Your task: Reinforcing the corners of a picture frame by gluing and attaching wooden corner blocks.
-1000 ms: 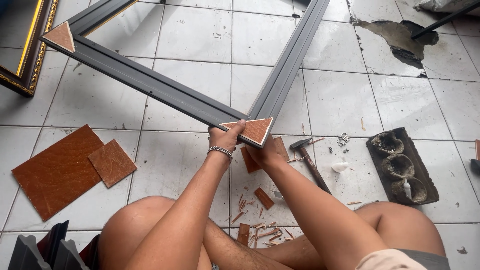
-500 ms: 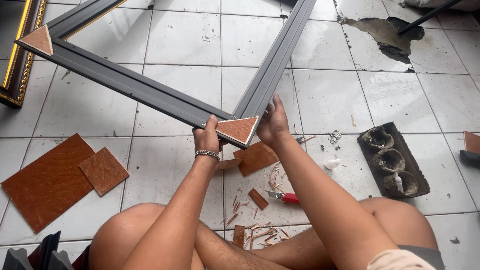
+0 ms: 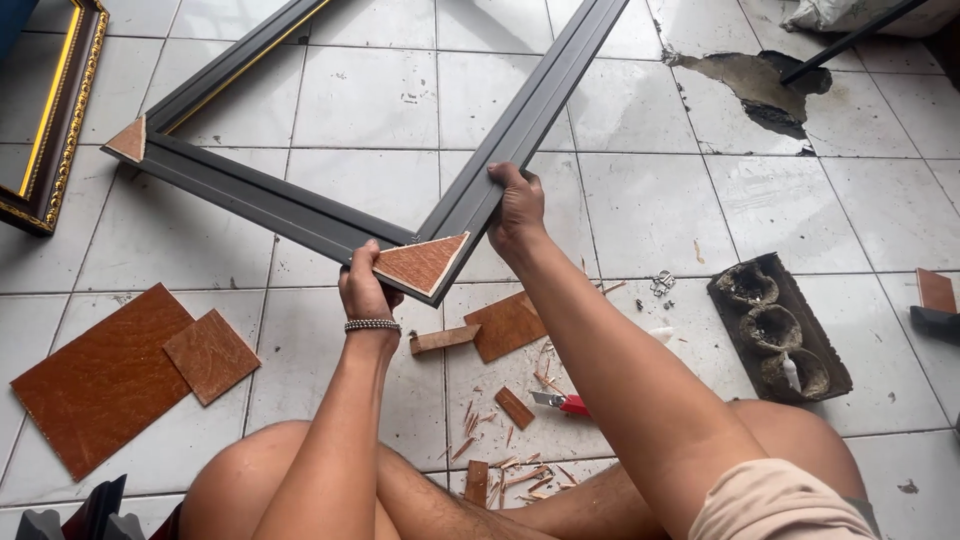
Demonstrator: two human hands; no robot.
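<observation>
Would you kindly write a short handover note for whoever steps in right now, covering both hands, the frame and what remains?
Left hand: grips the near corner of the dark grey rectangular picture frame, beside the triangular brown wooden corner brace.
Right hand: holds the frame's right-hand rail, lifting it off the white tiled floor.
Done: braces sit on the near corner and the far-left corner.
Left: other corners are out of view; check them.
Nearby: red-handled cutter, brown board offcuts, wood shavings.
</observation>
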